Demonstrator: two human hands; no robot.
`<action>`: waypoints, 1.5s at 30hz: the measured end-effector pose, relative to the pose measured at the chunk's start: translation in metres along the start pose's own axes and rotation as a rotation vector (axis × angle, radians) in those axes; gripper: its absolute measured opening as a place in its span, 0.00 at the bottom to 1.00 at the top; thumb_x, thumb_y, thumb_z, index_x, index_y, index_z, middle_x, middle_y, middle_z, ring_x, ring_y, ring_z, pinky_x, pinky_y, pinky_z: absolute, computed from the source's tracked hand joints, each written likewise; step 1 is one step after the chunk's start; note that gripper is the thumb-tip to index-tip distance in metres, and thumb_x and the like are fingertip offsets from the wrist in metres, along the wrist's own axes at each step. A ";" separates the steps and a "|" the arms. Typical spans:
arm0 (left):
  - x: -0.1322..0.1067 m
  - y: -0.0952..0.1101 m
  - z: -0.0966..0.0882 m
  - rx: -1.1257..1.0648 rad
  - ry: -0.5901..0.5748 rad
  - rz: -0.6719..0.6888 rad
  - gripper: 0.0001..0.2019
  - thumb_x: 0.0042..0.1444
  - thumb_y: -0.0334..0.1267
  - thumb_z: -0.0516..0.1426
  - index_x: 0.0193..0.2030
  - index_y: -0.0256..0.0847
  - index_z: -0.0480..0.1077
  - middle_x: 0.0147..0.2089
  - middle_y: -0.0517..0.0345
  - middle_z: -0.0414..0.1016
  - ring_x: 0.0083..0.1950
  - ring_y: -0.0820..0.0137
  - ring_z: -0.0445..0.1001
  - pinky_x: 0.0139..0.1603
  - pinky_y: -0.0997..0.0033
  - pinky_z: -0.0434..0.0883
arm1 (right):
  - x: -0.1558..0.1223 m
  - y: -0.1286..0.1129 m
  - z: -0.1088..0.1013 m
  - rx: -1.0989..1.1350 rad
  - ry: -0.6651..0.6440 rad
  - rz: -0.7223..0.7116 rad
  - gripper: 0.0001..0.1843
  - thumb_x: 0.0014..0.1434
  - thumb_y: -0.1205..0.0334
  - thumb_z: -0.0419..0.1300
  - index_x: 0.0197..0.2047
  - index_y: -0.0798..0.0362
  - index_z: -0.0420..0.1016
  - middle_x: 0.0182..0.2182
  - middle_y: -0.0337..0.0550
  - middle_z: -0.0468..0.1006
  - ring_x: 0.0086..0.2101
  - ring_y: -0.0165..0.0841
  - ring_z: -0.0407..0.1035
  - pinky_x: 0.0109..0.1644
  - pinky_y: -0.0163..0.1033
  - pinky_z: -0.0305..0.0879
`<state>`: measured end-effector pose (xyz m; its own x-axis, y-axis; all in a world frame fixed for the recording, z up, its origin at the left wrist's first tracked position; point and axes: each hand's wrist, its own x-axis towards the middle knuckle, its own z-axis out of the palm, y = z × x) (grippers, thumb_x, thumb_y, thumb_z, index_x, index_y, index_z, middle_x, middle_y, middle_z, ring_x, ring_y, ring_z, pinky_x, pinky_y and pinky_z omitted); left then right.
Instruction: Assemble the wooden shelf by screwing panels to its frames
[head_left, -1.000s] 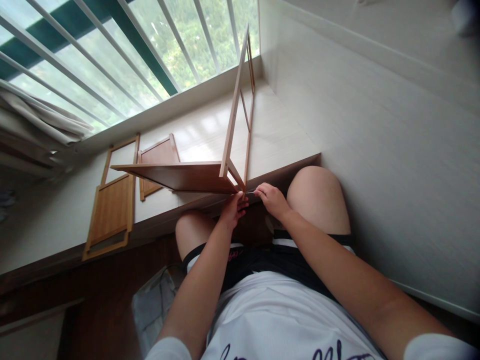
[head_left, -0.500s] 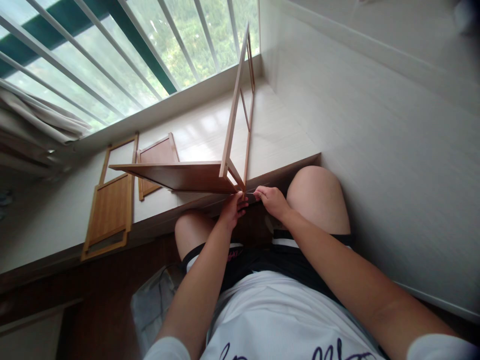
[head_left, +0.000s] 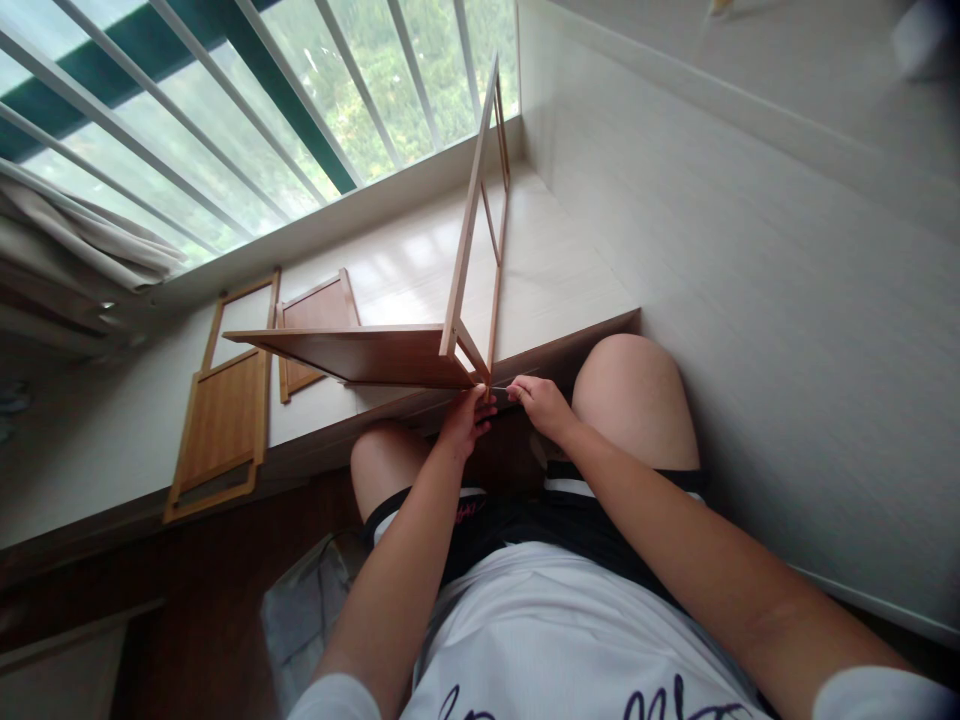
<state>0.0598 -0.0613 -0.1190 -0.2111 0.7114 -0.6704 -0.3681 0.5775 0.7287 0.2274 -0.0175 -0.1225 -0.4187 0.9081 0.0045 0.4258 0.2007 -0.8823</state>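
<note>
A pale wall [head_left: 735, 260] rose on the right, meeting a barred window [head_left: 352, 70] above a light window ledge [head_left: 555, 250]. On that ledge, at its front edge, the open wooden frame [head_left: 465, 245] stood on its side, reaching back toward the window; a brown panel [head_left: 367, 357] met its near end at an angle. Further left lay a slatted framed piece [head_left: 225, 415], overhanging the edge, and beside it a smaller board [head_left: 319, 305]. The left hand [head_left: 466, 420] gripped the frame's near lower corner between thumb and fingers. The right hand [head_left: 541, 403] pinched a thin rod [head_left: 501, 389], which pointed at that corner; its tip was too small to make out.
</note>
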 end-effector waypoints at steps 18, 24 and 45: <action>-0.001 0.002 0.001 0.028 -0.001 -0.011 0.17 0.47 0.52 0.61 0.39 0.42 0.74 0.43 0.55 0.78 0.32 0.74 0.75 0.25 0.77 0.62 | 0.000 0.001 -0.006 -0.299 -0.035 -0.158 0.12 0.64 0.65 0.53 0.41 0.50 0.80 0.38 0.45 0.81 0.39 0.37 0.68 0.46 0.39 0.60; 0.000 0.001 0.000 0.004 -0.011 -0.016 0.17 0.47 0.51 0.62 0.38 0.42 0.74 0.41 0.55 0.78 0.31 0.74 0.75 0.24 0.78 0.62 | -0.001 -0.005 -0.009 -0.372 -0.012 -0.175 0.17 0.64 0.68 0.50 0.42 0.50 0.81 0.38 0.48 0.81 0.40 0.40 0.66 0.45 0.41 0.61; 0.003 -0.002 -0.001 0.017 -0.011 0.005 0.18 0.47 0.53 0.62 0.38 0.42 0.74 0.41 0.55 0.78 0.32 0.73 0.75 0.25 0.76 0.63 | 0.002 0.002 0.000 0.878 -0.348 0.776 0.25 0.58 0.38 0.55 0.27 0.53 0.65 0.20 0.40 0.71 0.19 0.26 0.62 0.20 0.31 0.54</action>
<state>0.0586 -0.0607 -0.1222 -0.2029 0.7187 -0.6651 -0.3513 0.5806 0.7345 0.2279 -0.0155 -0.1242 -0.5441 0.5027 -0.6717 0.0280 -0.7893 -0.6134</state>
